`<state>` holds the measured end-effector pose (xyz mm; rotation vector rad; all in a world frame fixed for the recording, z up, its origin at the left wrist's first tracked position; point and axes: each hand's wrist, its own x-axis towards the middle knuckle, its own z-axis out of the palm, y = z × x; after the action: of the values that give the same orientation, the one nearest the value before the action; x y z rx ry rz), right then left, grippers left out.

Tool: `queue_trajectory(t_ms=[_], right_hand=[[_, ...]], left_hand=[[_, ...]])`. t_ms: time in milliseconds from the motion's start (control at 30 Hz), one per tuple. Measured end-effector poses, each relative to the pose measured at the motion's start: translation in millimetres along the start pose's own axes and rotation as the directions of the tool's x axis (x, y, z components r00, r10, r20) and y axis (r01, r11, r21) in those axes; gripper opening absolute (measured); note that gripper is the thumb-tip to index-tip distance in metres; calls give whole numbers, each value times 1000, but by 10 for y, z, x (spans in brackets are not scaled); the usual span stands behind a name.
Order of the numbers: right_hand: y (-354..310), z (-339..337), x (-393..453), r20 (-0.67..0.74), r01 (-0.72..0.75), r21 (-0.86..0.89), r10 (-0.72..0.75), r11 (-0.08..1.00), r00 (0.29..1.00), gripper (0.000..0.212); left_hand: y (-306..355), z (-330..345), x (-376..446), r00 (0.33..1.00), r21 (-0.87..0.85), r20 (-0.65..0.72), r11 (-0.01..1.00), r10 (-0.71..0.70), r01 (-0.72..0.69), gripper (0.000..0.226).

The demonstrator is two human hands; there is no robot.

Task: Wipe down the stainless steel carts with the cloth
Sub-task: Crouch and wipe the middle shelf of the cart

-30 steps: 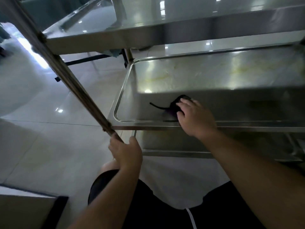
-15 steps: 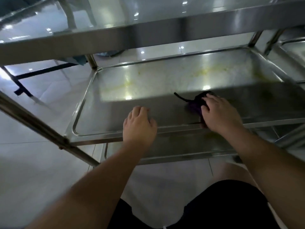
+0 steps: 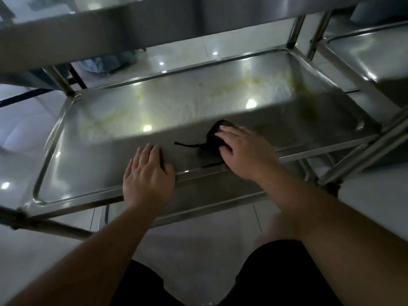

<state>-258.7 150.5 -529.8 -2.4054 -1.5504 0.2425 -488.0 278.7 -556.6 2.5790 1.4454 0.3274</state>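
Glossy pale floor tiles (image 3: 26, 138) surround the stainless steel cart (image 3: 293, 155), mirroring small ceiling lights. We look down through the cart's frame at its middle shelf (image 3: 176, 100), a shallow tray with a raised rim, its far half streaked with yellowish smears (image 3: 220, 91). An upper shelf (image 3: 110, 29) crosses the top of the view, and its shadow darkens the near half of the middle shelf. A lower shelf (image 3: 220, 195) shows beneath the near rim.

Our right hand (image 3: 245, 151) lies on the dark cloth (image 3: 213, 141) at the near right part of the middle shelf. Its fingers (image 3: 229, 131) are spread nearly straight over the bunched cloth and press it against the steel rather than curl round it. A thin dark strip of the cloth trails off to the left across the shelf.

Our left hand (image 3: 148, 175) rests flat on the near rim of the same shelf, just left of the cloth but apart from it, fingers released and laid side by side, grasping nothing.

To the far right stands a second cart (image 3: 364, 49), close beside the first. Black shorts (image 3: 276, 277) fill the bottom of the view.
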Motion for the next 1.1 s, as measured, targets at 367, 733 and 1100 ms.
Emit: queue_trajectory(t_ms=[367,733,1100], right_hand=[[2179,-756,-94,-169,-526,-61,510,848,843,51],[-205,88,828,-5,-149,123,151,981,988,55],[-692,194,1050,24,59,156,-64,986,998,53]], left_hand=[[-16,12,-1,1000,16,9,1000,7,-7,69],[44,-41,-8,999,20,42,1000,-20,20,72],[56,-42,-18,999,33,42,999,-27,25,68]])
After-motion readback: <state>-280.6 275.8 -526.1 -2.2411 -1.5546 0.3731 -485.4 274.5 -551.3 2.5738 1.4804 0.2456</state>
